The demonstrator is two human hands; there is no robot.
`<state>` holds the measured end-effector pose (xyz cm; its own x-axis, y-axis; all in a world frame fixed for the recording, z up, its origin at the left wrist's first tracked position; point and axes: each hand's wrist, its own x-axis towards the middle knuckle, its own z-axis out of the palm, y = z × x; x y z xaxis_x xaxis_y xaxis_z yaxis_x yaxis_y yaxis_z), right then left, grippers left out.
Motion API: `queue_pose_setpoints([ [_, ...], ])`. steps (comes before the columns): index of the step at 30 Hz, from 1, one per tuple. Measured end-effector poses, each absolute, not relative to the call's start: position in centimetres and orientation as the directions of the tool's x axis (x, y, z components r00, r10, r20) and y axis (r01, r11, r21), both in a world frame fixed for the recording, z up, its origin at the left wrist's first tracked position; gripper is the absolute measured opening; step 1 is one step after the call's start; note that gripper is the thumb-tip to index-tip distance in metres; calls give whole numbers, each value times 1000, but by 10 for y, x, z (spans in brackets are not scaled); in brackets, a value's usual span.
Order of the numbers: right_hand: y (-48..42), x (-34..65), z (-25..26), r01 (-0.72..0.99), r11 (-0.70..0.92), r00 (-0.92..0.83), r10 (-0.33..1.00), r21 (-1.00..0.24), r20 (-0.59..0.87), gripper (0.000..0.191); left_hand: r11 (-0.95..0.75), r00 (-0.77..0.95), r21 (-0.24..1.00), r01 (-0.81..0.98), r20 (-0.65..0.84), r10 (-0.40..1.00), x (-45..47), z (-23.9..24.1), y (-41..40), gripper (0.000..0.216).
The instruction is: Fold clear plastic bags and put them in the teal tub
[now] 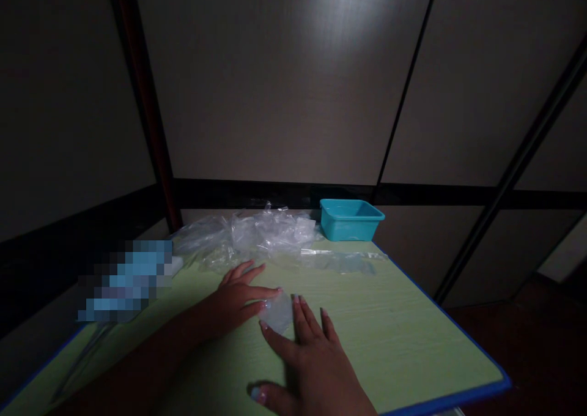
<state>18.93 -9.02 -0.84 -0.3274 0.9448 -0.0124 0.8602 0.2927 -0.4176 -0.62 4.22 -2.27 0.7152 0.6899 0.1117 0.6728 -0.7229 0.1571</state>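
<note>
We are resting our left hand [232, 300] on the left and far edges of a small clear sheet [279, 315], thumb and forefinger apart at its border, the other fingers reaching toward the far side. We are spreading our right hand [314, 358] at the near right of it, its forefinger meeting the near left edge, its longer fingers lying along the right edge, its thumb standing apart toward us. Neither hand is clamping on anything that we can see. The sheet is lying flat on the green table [408, 330], between our hands. Beyond them, a clear strip [339, 262] is lying at the far right, and a crumpled plastic pile [275, 229] is covering the far left and middle. A teal tub [349, 227] is standing right of the pile, at the far edge. At left, a blurred blue thing [140, 272] is sitting on the table's edge, and dark panels [284, 110] are rising behind everything
</note>
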Motion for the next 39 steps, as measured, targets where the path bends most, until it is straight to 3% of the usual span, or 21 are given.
queue_pose_setpoints([
  [18, -91, 191, -13, 873, 302, -323, 946, -383, 9, 72, -700, 675, 143, 699, 192, 713, -8, -28, 47, 35],
  [30, -93, 189, -9, 865, 308, -319, 947, -395, 41, 73, -818, 764, 201, 539, 291, 576, 9, -26, 30, 33],
  [39, -91, 189, -12, 875, 287, -311, 950, -389, 0, 74, -666, 637, 146, 732, 203, 744, -4, -18, 40, 33],
])
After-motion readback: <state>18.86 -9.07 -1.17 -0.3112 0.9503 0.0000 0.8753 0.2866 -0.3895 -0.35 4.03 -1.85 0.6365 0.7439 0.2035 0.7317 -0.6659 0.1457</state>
